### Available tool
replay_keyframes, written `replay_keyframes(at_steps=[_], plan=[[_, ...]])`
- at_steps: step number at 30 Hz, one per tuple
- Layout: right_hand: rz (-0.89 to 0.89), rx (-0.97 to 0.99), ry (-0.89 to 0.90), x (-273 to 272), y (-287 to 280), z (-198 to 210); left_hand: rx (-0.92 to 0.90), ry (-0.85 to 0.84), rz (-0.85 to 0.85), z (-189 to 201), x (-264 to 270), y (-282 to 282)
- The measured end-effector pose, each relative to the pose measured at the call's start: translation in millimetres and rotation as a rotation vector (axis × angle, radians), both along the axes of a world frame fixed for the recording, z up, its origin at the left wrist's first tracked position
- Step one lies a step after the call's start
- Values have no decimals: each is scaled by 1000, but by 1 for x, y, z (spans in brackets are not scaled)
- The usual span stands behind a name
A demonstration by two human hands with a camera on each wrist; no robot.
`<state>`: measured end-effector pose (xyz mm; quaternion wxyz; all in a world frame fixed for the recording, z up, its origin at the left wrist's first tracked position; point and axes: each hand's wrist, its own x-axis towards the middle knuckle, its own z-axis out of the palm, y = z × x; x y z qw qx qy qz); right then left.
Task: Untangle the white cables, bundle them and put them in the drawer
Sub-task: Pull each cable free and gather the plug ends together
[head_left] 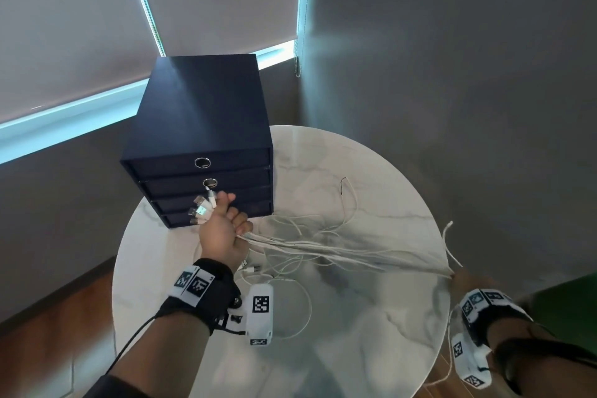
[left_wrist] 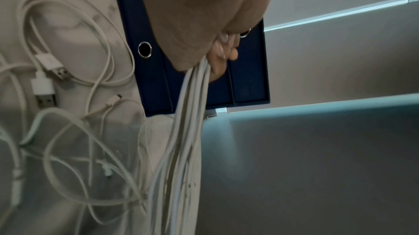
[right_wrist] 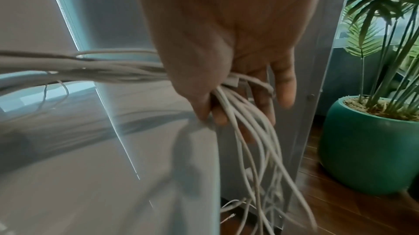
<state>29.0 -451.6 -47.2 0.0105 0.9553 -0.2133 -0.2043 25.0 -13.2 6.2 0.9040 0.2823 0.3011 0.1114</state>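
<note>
Several white cables (head_left: 349, 254) stretch taut above the round marble table (head_left: 371, 333) between my two hands. My left hand (head_left: 226, 226) grips one end of the bunch just in front of the dark blue drawer unit (head_left: 200, 126), with USB plugs (head_left: 200, 208) sticking out past its fingers. My right hand (head_left: 465, 279) grips the same cables at the table's right edge. In the right wrist view the loose cable ends (right_wrist: 256, 149) hang down from my right hand (right_wrist: 238, 95). In the left wrist view my left hand (left_wrist: 215, 56) clamps the cables (left_wrist: 186, 131). All drawers are closed.
More loose white cables (left_wrist: 68, 77) with plugs lie tangled on the table under my left arm. A thin black-tipped wire (head_left: 344, 184) lies further back. A green potted plant (right_wrist: 371, 140) stands on the wooden floor to the right. Blinds hang behind the drawer unit.
</note>
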Motion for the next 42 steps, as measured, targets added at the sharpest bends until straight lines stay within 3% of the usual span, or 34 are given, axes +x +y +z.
replay_keyframes(at_steps=[3,5,7,11,14,18,23,28,33,39,42], plan=[[49,5,89,4,-32,-37,76,22,-75,-5,-1,1],[144,-43,142,16,-81,-85,110,25,-132,-7,-2,2],[238,-120,207,17,-81,-71,120,24,-198,-8,-6,2],[376,-181,376,-6,-8,31,154,66,-292,-12,-15,0],[399,-82,243,1,27,69,176,86,-289,-17,-20,-3],[469,109,129,40,89,79,172,85,-254,-23,-26,-7],[550,690,-38,44,197,89,219,101,-265,-26,-27,-14],[595,784,-23,25,262,65,296,154,-258,-24,-26,-23],[285,1246,-46,30,278,79,363,118,-292,-16,-28,-34],[56,1574,-353,55,266,131,425,-61,-501,-12,-29,-37],[-69,1705,-509,68,247,151,437,-89,-510,-13,-29,-36]])
